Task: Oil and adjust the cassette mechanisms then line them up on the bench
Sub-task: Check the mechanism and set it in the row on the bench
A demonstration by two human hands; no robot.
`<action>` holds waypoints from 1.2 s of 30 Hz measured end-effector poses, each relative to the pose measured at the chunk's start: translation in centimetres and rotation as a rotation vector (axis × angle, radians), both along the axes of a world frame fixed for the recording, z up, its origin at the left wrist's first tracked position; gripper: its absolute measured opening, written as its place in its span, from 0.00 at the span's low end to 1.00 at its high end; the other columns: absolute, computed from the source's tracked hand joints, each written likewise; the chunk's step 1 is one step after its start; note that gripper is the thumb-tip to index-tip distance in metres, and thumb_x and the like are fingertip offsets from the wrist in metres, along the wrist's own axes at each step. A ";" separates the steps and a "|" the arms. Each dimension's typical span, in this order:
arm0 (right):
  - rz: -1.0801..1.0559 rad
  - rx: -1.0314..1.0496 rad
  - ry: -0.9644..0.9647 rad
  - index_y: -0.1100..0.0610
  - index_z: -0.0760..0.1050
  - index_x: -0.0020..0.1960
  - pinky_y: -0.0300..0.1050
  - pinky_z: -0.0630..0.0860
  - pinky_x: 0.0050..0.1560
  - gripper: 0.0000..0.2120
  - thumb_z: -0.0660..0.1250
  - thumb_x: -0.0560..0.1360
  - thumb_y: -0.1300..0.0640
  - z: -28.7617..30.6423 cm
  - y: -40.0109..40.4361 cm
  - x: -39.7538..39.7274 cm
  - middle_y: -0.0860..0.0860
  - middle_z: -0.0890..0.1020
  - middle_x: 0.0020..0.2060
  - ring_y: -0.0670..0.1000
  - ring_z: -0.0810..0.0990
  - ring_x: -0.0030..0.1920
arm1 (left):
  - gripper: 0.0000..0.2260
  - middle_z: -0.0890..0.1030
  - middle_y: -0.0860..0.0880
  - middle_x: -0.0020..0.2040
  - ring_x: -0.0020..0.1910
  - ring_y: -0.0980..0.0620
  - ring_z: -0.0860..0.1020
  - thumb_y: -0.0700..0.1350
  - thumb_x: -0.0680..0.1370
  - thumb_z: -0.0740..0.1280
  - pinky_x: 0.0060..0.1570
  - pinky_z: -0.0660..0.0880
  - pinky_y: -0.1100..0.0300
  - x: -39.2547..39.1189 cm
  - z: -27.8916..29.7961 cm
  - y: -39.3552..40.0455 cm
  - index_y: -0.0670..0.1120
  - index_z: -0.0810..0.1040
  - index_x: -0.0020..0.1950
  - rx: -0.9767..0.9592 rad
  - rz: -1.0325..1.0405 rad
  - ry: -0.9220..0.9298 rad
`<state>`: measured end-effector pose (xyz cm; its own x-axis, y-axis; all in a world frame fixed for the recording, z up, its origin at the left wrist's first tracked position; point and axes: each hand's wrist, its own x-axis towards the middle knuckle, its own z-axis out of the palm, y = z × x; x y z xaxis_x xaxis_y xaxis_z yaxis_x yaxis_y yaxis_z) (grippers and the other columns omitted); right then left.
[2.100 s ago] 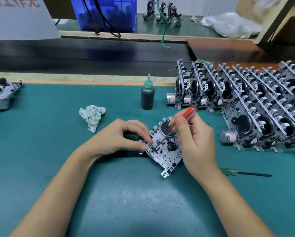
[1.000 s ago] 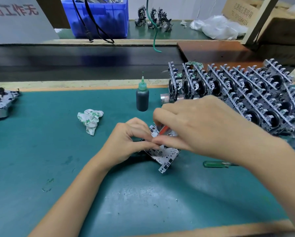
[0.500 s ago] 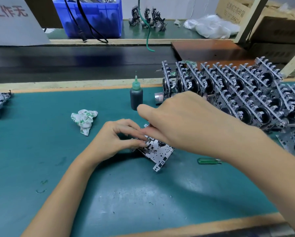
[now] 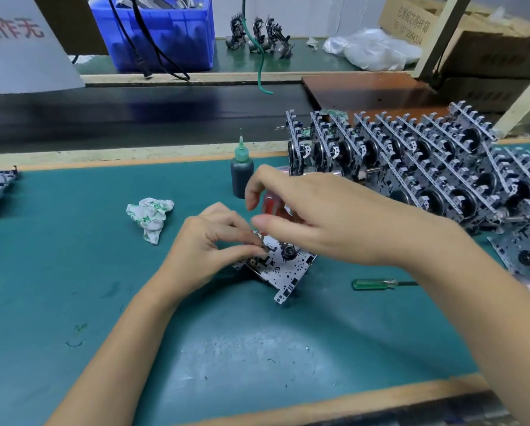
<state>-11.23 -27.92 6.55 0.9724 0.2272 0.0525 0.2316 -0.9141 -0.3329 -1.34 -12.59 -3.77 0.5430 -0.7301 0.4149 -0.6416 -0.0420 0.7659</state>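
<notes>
Cassette mechanism [image 4: 283,265], one, lies flat on the green bench mat [image 4: 257,348], pinched at its left edge by the left hand [image 4: 210,250]. Right hand [image 4: 328,219] grips one red-handled screwdriver [image 4: 272,204] above it. One green screwdriver [image 4: 375,284] lies nearby, one dark oil bottle [image 4: 241,176] stands behind, and rows of upright mechanisms [image 4: 411,167] stand at right. A sign [image 4: 15,29] reads "工作无".
</notes>
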 end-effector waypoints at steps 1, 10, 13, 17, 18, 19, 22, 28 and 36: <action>0.016 0.089 0.023 0.50 0.69 0.55 0.41 0.66 0.40 0.11 0.54 0.79 0.45 -0.1 -0.2 -0.1 0.45 0.79 0.39 0.45 0.72 0.33 | 0.10 0.80 0.62 0.36 0.42 0.57 0.72 0.50 0.68 0.73 0.46 0.68 0.65 0.1 0.0 0.1 0.45 0.86 0.40 0.003 -0.002 -0.005; 0.020 0.115 -0.033 0.53 0.75 0.54 0.54 0.72 0.48 0.09 0.59 0.80 0.51 -0.6 -0.4 0.3 0.45 0.80 0.43 0.51 0.76 0.42 | 0.10 0.80 0.52 0.36 0.27 0.52 0.74 0.62 0.69 0.70 0.30 0.70 0.66 1.4 -0.3 1.1 0.57 0.77 0.41 0.123 0.124 0.377; 0.017 0.108 -0.037 0.53 0.75 0.54 0.55 0.73 0.48 0.09 0.58 0.80 0.51 -0.8 -0.3 0.2 0.45 0.81 0.45 0.53 0.78 0.44 | 0.28 0.78 0.49 0.27 0.18 0.51 0.71 0.72 0.68 0.55 0.24 0.66 0.64 1.7 -0.8 1.2 0.48 0.77 0.32 0.329 0.269 0.318; 0.001 0.098 -0.072 0.53 0.75 0.52 0.54 0.73 0.45 0.12 0.56 0.78 0.47 -0.9 0.0 0.2 0.46 0.82 0.42 0.54 0.77 0.41 | 0.32 0.74 0.46 0.19 0.15 0.53 0.67 0.71 0.70 0.54 0.22 0.67 0.64 0.7 -0.9 0.7 0.45 0.73 0.21 0.514 0.224 0.354; -0.009 0.102 -0.079 0.52 0.75 0.51 0.54 0.73 0.44 0.14 0.56 0.77 0.46 -0.9 0.1 0.2 0.47 0.82 0.41 0.53 0.77 0.39 | 0.31 0.74 0.45 0.19 0.15 0.52 0.66 0.67 0.73 0.57 0.20 0.66 0.65 0.6 -0.9 0.6 0.46 0.74 0.21 0.511 0.211 0.404; -0.018 0.107 -0.088 0.52 0.75 0.49 0.54 0.73 0.43 0.14 0.55 0.76 0.45 -0.9 0.1 0.3 0.47 0.82 0.39 0.53 0.76 0.38 | 0.30 0.73 0.45 0.19 0.14 0.52 0.65 0.63 0.77 0.59 0.19 0.64 0.66 0.7 -1.0 0.5 0.46 0.75 0.21 0.505 0.203 0.441; -0.047 0.090 -0.132 0.51 0.70 0.42 0.54 0.72 0.40 0.14 0.56 0.77 0.42 -1.1 0.1 0.5 0.46 0.78 0.32 0.54 0.74 0.35 | 0.27 0.73 0.46 0.18 0.15 0.52 0.64 0.55 0.79 0.62 0.19 0.64 0.67 0.7 -1.0 0.6 0.47 0.76 0.21 0.510 0.195 0.457; -0.109 -0.071 -0.171 0.49 0.54 0.30 0.48 0.63 0.30 0.20 0.55 0.75 0.42 -1.1 0.3 0.0 0.46 0.63 0.22 0.47 0.62 0.25 | 0.27 0.72 0.47 0.17 0.15 0.53 0.64 0.53 0.79 0.63 0.20 0.64 0.67 0.6 -1.0 0.4 0.46 0.74 0.20 0.474 0.219 0.485; -0.299 -0.261 -0.201 0.55 0.55 0.23 0.42 0.53 0.26 0.28 0.57 0.77 0.42 -0.5 1.0 0.3 0.47 0.57 0.19 0.45 0.56 0.23 | 0.26 0.70 0.50 0.17 0.17 0.54 0.66 0.58 0.78 0.63 0.25 0.66 0.62 0.7 -0.8 0.6 0.47 0.74 0.22 0.566 0.272 0.262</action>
